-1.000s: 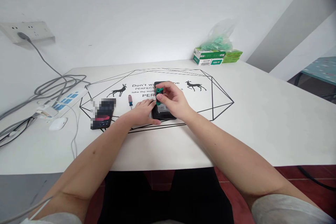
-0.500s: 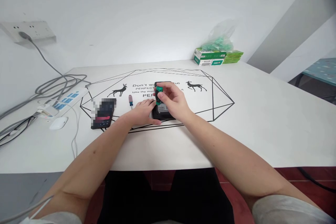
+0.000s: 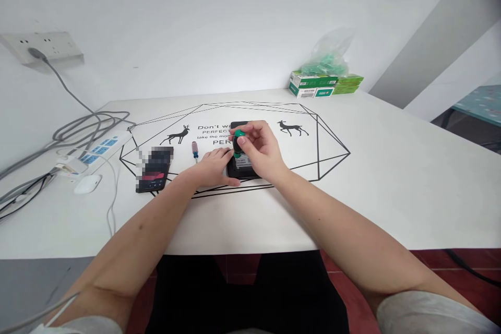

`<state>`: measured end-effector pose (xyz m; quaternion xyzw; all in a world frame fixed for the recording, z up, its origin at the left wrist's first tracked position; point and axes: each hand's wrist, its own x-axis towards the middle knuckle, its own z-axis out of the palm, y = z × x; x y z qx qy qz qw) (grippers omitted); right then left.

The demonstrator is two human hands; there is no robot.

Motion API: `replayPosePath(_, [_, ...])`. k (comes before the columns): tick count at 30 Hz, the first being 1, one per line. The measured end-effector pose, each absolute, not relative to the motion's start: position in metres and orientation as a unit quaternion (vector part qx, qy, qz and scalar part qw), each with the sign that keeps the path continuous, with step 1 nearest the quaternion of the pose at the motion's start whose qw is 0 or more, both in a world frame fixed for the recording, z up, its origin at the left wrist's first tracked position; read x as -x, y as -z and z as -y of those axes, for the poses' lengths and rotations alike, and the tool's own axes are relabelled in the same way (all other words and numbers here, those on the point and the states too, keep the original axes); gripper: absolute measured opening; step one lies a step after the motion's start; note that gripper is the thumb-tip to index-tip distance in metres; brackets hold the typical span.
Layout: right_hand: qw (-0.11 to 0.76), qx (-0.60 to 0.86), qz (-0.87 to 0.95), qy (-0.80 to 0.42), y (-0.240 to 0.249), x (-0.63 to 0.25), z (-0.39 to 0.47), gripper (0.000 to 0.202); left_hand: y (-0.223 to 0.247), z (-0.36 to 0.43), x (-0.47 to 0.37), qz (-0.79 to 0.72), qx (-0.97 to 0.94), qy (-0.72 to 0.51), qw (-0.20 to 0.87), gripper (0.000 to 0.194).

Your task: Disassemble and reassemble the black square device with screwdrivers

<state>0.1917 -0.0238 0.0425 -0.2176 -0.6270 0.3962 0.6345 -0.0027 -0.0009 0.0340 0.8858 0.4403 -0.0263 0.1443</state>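
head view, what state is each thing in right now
right hand: closed on the green-handled tool
left hand: open, at the black device's edge
green-handled tool: held, near upright, tip hidden
black device: lying flat, partly covered
small screwdriver: lying down, unheld
phone: face-up, screen lit
wall socket: one plug in

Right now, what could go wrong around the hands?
The green-and-black tool in the right hand could slip toward the left hand, whose fingers lie close by. The black device might shift under sideways pressure. The small screwdriver, loose near the left hand, could get knocked.
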Motion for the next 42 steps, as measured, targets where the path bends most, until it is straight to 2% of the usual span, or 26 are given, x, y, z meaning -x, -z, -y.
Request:
replayPosePath(7, [0.645, 0.283, 0.642, -0.304, -0.043, -0.197, 0.016, 0.033, -0.032, 0.001, 0.004, -0.438, -0.886, 0.014, 0.152, 0.118])
replayPosePath(11, [0.640, 0.289, 0.644, -0.304, -0.046, -0.198, 0.016, 0.035, -0.032, 0.000, 0.004, -0.440, -0.885, 0.020, 0.152, 0.118])
replayPosePath(15, [0.614, 0.245, 0.654, -0.368, -0.048, -0.199, 0.019, 0.036, -0.031, -0.001, 0.004, -0.442, -0.885, 0.026, 0.145, 0.114])
replayPosePath(22, [0.571, 0.190, 0.598, -0.529, -0.051, -0.204, 0.017, 0.038, -0.031, -0.002, 0.003, -0.441, -0.886, 0.031, 0.141, 0.118])
replayPosePath(25, [0.579, 0.211, 0.612, -0.495, -0.051, -0.205, 0.015, 0.040, -0.031, -0.002, 0.003, -0.441, -0.885, 0.029, 0.145, 0.116])
replayPosePath(30, [0.612, 0.264, 0.662, -0.342, -0.047, -0.204, 0.013, 0.038, -0.032, 0.000, 0.003, -0.443, -0.883, 0.026, 0.152, 0.119])
replayPosePath(32, [0.612, 0.268, 0.673, -0.317, -0.046, -0.203, 0.013, 0.036, -0.033, 0.000, 0.003, -0.441, -0.884, 0.025, 0.154, 0.119])
replayPosePath(42, [0.563, 0.246, 0.675, -0.409, -0.047, -0.209, 0.018, 0.042, -0.035, 0.002, 0.002, -0.445, -0.883, 0.039, 0.143, 0.114])
